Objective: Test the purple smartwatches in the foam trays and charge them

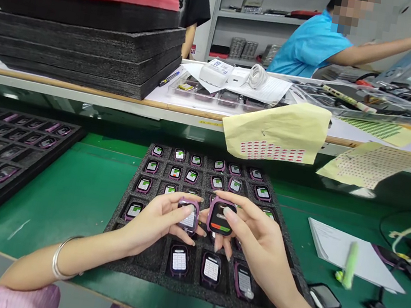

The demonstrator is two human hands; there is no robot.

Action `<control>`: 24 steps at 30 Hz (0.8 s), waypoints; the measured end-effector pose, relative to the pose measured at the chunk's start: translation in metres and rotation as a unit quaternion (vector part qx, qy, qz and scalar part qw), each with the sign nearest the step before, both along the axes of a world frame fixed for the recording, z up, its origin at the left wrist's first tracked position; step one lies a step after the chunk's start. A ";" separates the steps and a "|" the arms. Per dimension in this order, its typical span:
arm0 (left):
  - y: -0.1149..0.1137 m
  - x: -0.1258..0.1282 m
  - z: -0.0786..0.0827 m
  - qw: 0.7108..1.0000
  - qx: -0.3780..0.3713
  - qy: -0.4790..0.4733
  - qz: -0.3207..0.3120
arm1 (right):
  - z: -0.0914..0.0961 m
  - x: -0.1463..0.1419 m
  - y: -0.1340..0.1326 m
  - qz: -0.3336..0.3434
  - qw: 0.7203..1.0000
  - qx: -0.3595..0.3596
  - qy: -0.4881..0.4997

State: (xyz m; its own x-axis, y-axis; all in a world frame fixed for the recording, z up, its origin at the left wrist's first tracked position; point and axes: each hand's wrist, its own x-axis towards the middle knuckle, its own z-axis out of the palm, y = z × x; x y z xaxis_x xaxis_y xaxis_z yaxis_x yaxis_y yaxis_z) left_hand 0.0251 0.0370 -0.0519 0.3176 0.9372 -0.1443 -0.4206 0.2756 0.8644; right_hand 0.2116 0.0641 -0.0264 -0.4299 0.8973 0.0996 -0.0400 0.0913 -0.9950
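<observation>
From here, left hand [175,217] and right hand [251,231] hide some pockets of the middle tray [199,292]. Text on the right hand's watch [216,217]: too small. Green stick [350,265] blurred. Side tray [56,150] cut off at left edge.

Foam tray [202,293], landmark; seated watches [178,261] stand in its compartments.

- Left of tray: broad lane of green bench [96,178], bounded by a second tray [25,170].
- Front of tray: narrow bench strip; left forearm [104,251] spans the left corner.
- Above tray's middle: left hand [166,215] and right hand [256,229], each gripping a watch, slim gap between.
- Right front of tray: right forearm [298,306] overhead.
- Right of tray: papers [332,242], green marker [351,263], black-framed device [331,297] with white cable.
- Behind tray: shelf edge [139,105], raised; passage beneath apparently low, though dimly seen.
- Above tray's rear: yellow sheet [271,130], hanging.
</observation>
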 end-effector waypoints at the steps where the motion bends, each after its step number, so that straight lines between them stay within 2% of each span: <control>1: 0.000 -0.001 0.002 1.000 -0.016 -0.018 -0.005 | 0.000 0.000 0.000 -0.002 1.000 -0.001 -0.003; 5: 0.002 -0.004 0.006 0.993 -0.072 -0.080 -0.053 | -0.001 0.000 0.000 -0.006 1.000 -0.003 -0.009; 9: 0.002 -0.006 0.005 0.987 -0.088 -0.105 -0.081 | -0.002 -0.001 0.001 -0.007 1.000 -0.007 0.002; 15: -0.001 -0.006 0.006 0.988 -0.083 -0.110 -0.075 | -0.001 -0.001 -0.002 0.005 1.000 -0.011 0.018; 21: -0.010 -0.003 0.012 0.995 -0.029 -0.088 -0.047 | 0.005 0.000 -0.014 -0.010 1.000 -0.023 0.018; 24: -0.017 -0.002 0.016 0.997 -0.011 -0.073 -0.035 | 0.012 0.007 -0.034 0.057 0.996 -0.051 0.044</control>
